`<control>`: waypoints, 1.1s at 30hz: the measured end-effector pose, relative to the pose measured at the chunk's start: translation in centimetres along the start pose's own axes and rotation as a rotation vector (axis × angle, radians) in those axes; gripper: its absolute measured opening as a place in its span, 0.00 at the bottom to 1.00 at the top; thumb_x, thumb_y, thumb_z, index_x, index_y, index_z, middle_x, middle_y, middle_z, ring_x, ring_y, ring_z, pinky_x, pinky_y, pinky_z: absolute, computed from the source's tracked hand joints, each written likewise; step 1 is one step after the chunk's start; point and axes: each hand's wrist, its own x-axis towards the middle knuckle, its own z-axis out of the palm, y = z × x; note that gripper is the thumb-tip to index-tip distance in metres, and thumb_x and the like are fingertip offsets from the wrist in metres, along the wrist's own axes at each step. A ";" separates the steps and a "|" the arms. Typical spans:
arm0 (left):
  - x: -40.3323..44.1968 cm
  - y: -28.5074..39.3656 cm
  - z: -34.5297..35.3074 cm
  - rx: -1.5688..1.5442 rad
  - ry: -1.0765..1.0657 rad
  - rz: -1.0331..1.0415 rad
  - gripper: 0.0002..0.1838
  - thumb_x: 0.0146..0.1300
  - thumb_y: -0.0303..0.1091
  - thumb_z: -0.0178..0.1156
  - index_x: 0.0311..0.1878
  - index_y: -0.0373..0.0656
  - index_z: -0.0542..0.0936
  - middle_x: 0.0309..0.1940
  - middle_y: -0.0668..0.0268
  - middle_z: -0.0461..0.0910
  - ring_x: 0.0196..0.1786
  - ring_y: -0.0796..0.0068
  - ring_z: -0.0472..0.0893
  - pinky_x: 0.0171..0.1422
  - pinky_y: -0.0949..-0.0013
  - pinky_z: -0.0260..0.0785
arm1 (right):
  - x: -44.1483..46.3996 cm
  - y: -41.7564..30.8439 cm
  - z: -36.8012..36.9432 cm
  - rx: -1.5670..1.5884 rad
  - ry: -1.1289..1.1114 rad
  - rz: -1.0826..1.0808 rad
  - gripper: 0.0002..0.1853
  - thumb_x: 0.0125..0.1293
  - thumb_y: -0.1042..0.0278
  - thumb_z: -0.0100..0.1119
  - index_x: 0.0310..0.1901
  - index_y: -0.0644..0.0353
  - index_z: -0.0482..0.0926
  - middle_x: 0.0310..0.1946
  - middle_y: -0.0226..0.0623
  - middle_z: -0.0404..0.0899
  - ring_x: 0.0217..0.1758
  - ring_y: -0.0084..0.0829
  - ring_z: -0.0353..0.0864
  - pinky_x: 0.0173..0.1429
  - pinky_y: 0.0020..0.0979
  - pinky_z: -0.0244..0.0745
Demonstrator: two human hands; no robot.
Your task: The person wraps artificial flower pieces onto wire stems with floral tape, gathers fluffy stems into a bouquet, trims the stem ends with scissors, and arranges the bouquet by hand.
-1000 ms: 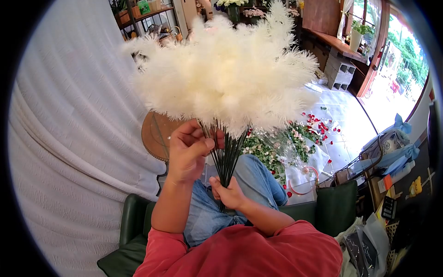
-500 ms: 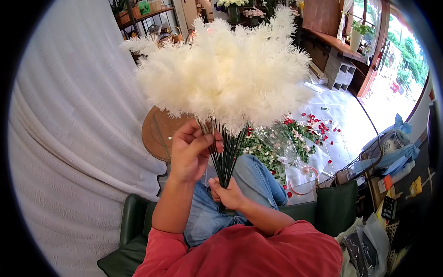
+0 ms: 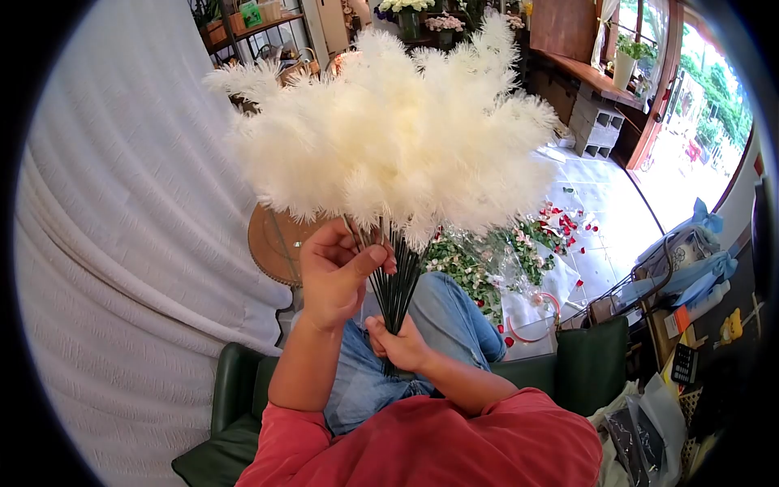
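Note:
A big bunch of fluffy, cream-white plumes (image 3: 398, 138) stands upright in front of me, its heads spread wide at the top. The thin dark stems (image 3: 396, 284) narrow together below them. Low on this bundle, my right hand (image 3: 398, 342) is wrapped firmly round the stems. Just under the fluffy heads, my left hand (image 3: 345, 264) has its thumb and fingers closed on a few stems at the left side. The tips of some of the left fingers are hidden behind the stems.
Cut greenery and red petals (image 3: 503, 260) litter the pale floor beyond my knees. A round brown table (image 3: 274, 243) stands to the left beside a white curtain (image 3: 146, 243). I sit on a green seat (image 3: 592, 365). At right is a cluttered table with a calculator (image 3: 684, 365).
The plume heads have shifted slightly downward and spread a little wider. My left hand has dipped slightly at the stems, while my right hand keeps its place.

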 end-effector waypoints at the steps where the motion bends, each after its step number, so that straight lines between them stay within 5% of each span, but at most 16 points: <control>1: -0.1 0.1 0.2 0.051 0.016 0.030 0.12 0.57 0.15 0.65 0.44 0.33 0.77 0.35 0.55 0.84 0.33 0.69 0.84 0.37 0.66 0.80 | 0.0 0.0 0.0 -0.013 0.007 -0.007 0.20 0.77 0.56 0.50 0.25 0.54 0.65 0.15 0.21 0.61 0.17 0.15 0.57 0.22 0.24 0.54; 16: 0.0 -0.5 0.7 0.303 0.227 0.246 0.11 0.58 0.15 0.63 0.43 0.35 0.74 0.35 0.62 0.83 0.35 0.76 0.83 0.38 0.71 0.80 | 0.3 1.4 -0.1 -0.226 0.094 -0.034 0.24 0.76 0.49 0.50 0.23 0.53 0.66 0.15 0.18 0.62 0.19 0.13 0.58 0.22 0.24 0.54; 33: 0.5 -1.3 -0.6 0.215 0.216 0.197 0.14 0.58 0.15 0.64 0.45 0.38 0.73 0.33 0.65 0.82 0.31 0.80 0.81 0.36 0.74 0.76 | 0.6 2.1 -0.1 -0.171 0.083 -0.002 0.23 0.77 0.52 0.50 0.24 0.53 0.67 0.16 0.19 0.63 0.18 0.13 0.57 0.22 0.24 0.55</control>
